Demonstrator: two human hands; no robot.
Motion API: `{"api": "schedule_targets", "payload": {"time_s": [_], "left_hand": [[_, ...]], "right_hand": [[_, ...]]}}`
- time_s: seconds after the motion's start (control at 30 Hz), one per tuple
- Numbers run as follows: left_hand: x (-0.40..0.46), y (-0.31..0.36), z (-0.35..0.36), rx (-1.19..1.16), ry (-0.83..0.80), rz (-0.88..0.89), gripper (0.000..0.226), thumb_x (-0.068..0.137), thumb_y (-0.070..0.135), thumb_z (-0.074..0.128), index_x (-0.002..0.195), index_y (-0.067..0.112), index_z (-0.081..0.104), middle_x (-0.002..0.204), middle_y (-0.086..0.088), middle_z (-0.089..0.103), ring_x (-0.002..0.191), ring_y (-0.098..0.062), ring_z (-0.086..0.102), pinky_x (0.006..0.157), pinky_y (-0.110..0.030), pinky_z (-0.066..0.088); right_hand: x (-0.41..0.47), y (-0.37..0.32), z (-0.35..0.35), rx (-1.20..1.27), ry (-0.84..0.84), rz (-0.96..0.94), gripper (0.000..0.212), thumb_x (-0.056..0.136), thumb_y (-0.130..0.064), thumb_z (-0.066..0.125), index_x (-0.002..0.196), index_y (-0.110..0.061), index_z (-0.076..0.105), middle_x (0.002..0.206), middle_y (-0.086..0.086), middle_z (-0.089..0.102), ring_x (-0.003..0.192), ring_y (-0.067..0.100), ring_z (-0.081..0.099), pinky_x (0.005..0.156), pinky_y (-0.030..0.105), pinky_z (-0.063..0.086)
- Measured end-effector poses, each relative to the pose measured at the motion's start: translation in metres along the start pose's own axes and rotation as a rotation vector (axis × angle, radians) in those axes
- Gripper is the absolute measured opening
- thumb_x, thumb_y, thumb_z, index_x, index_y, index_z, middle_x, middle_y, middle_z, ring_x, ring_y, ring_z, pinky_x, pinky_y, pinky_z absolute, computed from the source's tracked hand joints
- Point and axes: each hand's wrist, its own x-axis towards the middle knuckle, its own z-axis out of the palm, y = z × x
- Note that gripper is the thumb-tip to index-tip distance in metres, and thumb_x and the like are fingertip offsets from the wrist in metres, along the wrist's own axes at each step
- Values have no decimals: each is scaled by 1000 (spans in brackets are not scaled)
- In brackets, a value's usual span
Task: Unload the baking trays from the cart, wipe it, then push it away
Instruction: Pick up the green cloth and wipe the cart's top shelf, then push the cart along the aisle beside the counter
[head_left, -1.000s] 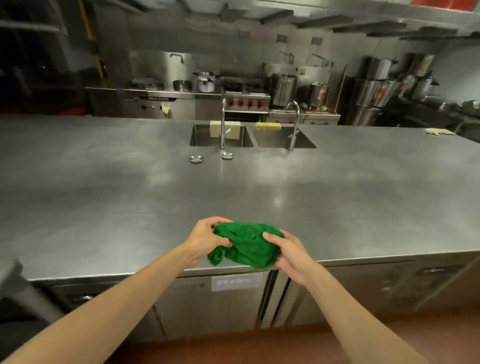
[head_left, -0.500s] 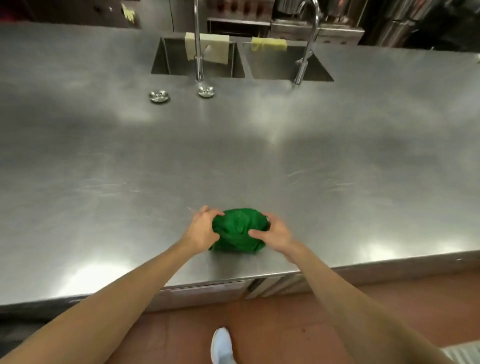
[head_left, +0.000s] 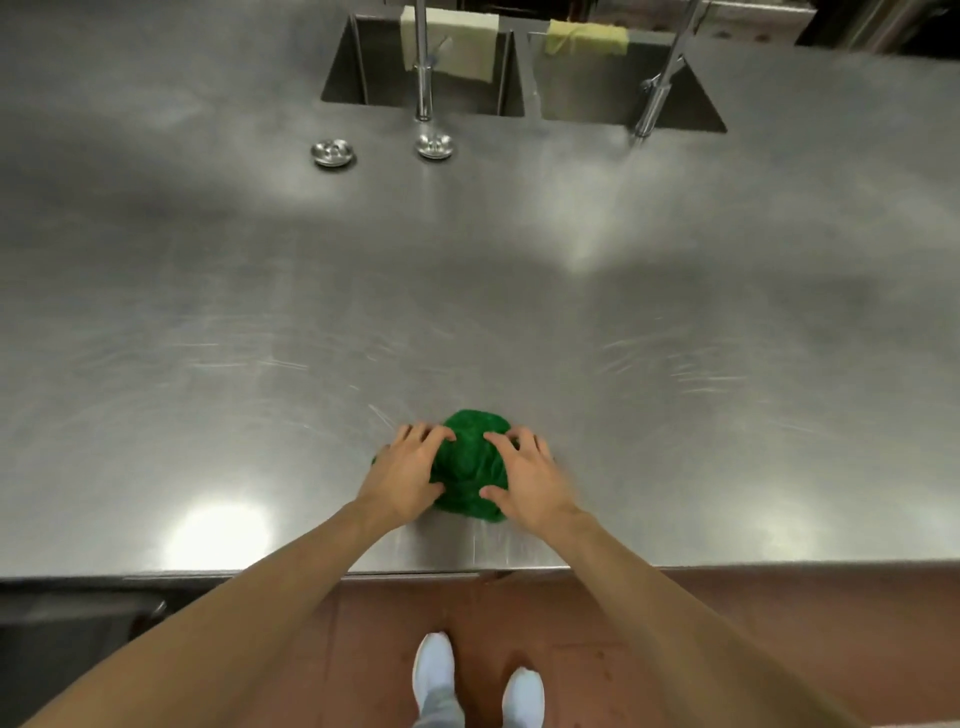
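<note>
From my head camera, my left hand and right hand rest with fingers spread flat on the bunched green cloth, pressing it onto the steel counter, probably to flatten it for wiping; no cart or trays in view.

A commercial kitchen
A broad stainless-steel worktop fills the frame; at the top edge sit twin sinks, tall taps and draped cloths

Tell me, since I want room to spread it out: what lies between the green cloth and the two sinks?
Only bare steel counter lies between the green cloth and the sinks, apart from a faucet base and a round fitting near them.
</note>
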Motion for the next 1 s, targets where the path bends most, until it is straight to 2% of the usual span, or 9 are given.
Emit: {"api": "schedule_targets", "payload": {"time_s": [0.13, 0.2, 0.3, 0.4, 0.53, 0.67, 0.8, 0.9, 1.0], "left_hand": [[-8, 3, -22, -165, -47, -80, 59, 80, 20, 70, 135, 19, 46, 130, -7, 50, 122, -25, 44, 103, -35, 39], [-21, 11, -48, -309, 18, -175, 57, 84, 24, 70, 136, 18, 47, 130, -5, 52, 118, -22, 50, 97, -30, 43], [-54, 26, -105, -573, 244, -306, 49, 87, 23, 69, 132, 14, 52, 124, -4, 56, 108, -21, 57, 82, -24, 45], [-116, 39, -175, -843, 545, -380, 36, 88, 19, 67, 122, 11, 59, 119, -11, 62, 101, -23, 62, 81, -38, 52], [-241, 52, -248, -1060, 1005, -393, 24, 91, 19, 63, 113, 11, 64, 111, -17, 66, 91, -22, 66, 82, -47, 56], [-367, 61, -264, -1060, 1346, -436, 21, 92, 22, 61, 110, 14, 65, 106, -8, 69, 91, -22, 67, 79, -41, 57], [-493, 52, -263, -1014, 1669, -576, 23, 93, 15, 56, 111, 3, 63, 100, -11, 63, 87, -20, 60, 70, -37, 54], [-582, 41, -255, -925, 1818, -688, 23, 95, 14, 51, 112, 3, 62, 98, -11, 61, 88, -22, 58, 65, -33, 53], [-655, 30, -242, -844, 1873, -759, 22, 97, 16, 49, 114, 6, 61, 100, -12, 63, 90, -24, 61, 68, -32, 55]], "right_hand": [[-6, -10, -19, 31, -74, 22, 76, 89, -41, 64, 153, -23, 26, 148, 9, 32, 137, 30, 31, 109, 48, 37], [-10, -25, -38, 61, -43, 4, 70, 91, -41, 61, 151, -20, 30, 145, 10, 36, 136, 31, 32, 109, 48, 36], [-14, -65, -83, 241, 21, -86, 59, 93, -34, 61, 145, -15, 40, 142, 11, 44, 136, 30, 38, 108, 38, 35], [-23, -134, -134, 520, 58, -218, 45, 90, -27, 67, 131, -12, 56, 130, 9, 60, 122, 24, 54, 100, 30, 40], [-83, -256, -179, 1002, -109, -467, 16, 91, -14, 65, 107, -14, 64, 97, 5, 66, 95, 21, 62, 86, 40, 54], [-175, -354, -175, 1134, -327, -739, 21, 92, -13, 64, 112, -6, 67, 102, 10, 69, 90, 19, 67, 76, 41, 59], [-265, -439, -127, 973, -451, -995, 25, 93, -15, 64, 118, -10, 64, 106, 3, 66, 97, 19, 66, 77, 40, 60], [-322, -487, -93, 923, -532, -1093, 25, 93, -14, 64, 118, -13, 63, 113, 5, 65, 100, 19, 65, 78, 38, 59], [-358, -524, -65, 928, -603, -1146, 20, 93, -13, 64, 112, -18, 63, 113, 4, 66, 100, 20, 64, 81, 44, 59]]}}
